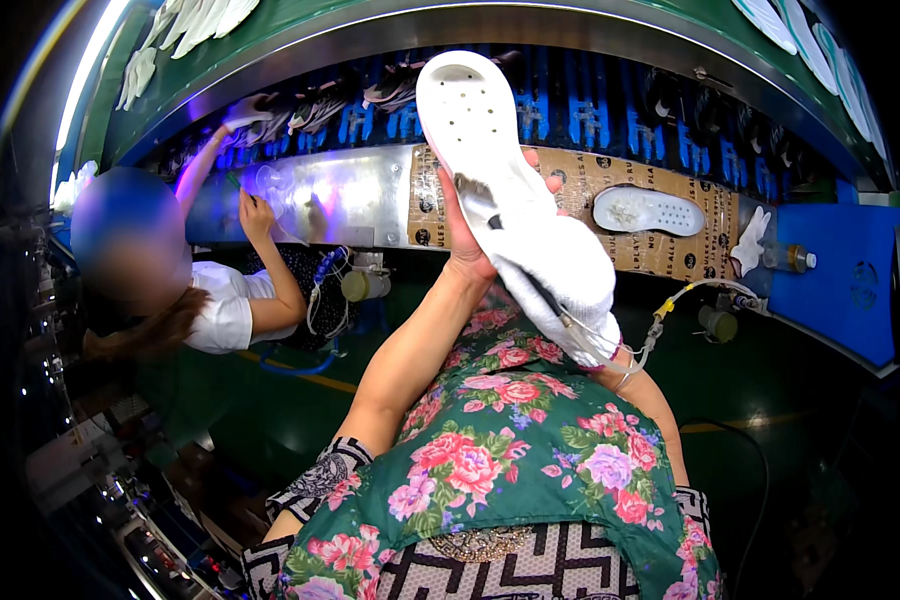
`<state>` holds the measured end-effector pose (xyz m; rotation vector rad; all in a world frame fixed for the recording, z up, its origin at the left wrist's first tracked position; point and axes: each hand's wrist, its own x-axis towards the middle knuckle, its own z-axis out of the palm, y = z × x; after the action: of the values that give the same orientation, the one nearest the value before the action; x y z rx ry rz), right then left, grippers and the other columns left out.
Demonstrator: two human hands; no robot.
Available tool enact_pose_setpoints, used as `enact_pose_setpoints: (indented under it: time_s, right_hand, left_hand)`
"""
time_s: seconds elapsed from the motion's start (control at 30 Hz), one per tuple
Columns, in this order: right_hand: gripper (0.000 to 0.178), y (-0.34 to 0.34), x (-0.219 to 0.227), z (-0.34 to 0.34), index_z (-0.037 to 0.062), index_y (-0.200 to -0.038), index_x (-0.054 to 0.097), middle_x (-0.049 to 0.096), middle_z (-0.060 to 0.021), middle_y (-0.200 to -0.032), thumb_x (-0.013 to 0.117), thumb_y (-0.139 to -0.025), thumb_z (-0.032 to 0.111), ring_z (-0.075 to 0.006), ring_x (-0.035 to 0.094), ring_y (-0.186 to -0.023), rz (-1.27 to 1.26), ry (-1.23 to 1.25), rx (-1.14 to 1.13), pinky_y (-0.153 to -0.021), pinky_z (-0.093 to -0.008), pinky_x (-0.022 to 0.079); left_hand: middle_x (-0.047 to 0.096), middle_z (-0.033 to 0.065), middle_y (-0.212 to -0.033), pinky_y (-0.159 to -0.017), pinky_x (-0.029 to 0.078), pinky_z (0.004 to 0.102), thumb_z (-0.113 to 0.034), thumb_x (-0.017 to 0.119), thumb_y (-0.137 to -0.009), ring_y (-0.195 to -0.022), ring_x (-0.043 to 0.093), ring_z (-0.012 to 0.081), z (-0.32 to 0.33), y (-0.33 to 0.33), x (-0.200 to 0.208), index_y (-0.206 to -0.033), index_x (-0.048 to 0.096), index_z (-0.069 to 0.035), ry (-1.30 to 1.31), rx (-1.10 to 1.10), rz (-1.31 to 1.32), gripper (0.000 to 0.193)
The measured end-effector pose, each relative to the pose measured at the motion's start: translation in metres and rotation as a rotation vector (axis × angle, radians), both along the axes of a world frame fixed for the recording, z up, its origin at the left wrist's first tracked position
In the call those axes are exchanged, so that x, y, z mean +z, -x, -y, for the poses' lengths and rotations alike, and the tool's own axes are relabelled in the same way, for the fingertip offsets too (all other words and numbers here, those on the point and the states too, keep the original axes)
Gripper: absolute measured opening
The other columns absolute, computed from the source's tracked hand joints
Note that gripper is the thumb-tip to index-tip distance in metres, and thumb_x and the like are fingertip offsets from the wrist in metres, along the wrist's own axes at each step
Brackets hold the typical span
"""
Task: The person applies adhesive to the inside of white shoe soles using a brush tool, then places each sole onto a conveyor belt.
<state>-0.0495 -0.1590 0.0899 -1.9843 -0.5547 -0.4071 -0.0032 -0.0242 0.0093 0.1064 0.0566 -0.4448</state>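
Observation:
A white shoe sole (460, 100) with small round holes is held up in front of me. My left hand (462, 232) grips it from below, thumb on the near side and fingers showing past its far edge. My right hand (570, 265), in a white knit glove, is closed round a slim black brush-like tool (535, 285) with a thin clear tube at its rear end. The tool's dark tip (495, 222) is at the sole's inner surface, beside a greyish patch. Part of the sole's near end is hidden behind the glove.
A second white sole (650, 211) lies on cardboard (560, 235) along the metal bench (370, 190). At the right are a white glove (750, 240), a clear bottle (790, 258) and a blue panel (840, 285). Shoes on blue holders line the back. A co-worker (235, 305) works at left.

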Motion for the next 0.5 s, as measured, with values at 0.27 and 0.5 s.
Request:
enact_pose_setpoints:
  time_s: [0.27,0.5]
  right_hand:
    - [0.028,-0.003,0.001,0.010,0.0083,-0.104,0.075,0.074,-0.0096,-0.097,0.078,-0.077,0.003,-0.0246,0.070,-0.090,-0.026,-0.009,0.056,-0.077,-0.0322,0.054]
    - [0.023,-0.001,-0.003,0.013,0.0067,-0.104,0.076,0.074,-0.0074,-0.092,0.078,-0.081,0.007,-0.0169,0.070,-0.085,-0.329,-0.211,0.095,-0.076,-0.0295,0.055]
  left_hand:
    - [0.057,0.0242,-0.123,-0.079,0.057,0.0569,-0.091,0.047,-0.074,-0.097,0.065,0.0448,-0.007,-0.008,0.002,-0.138,0.048,-0.006,-0.047,-0.037,0.052,0.107]
    - [0.060,0.0221,-0.126,-0.087,0.051,0.0601,-0.088,0.046,-0.078,-0.105,0.059,0.0441,-0.020,-0.011,-0.003,-0.141,0.048,-0.012,-0.073,-0.030,0.010,0.098]
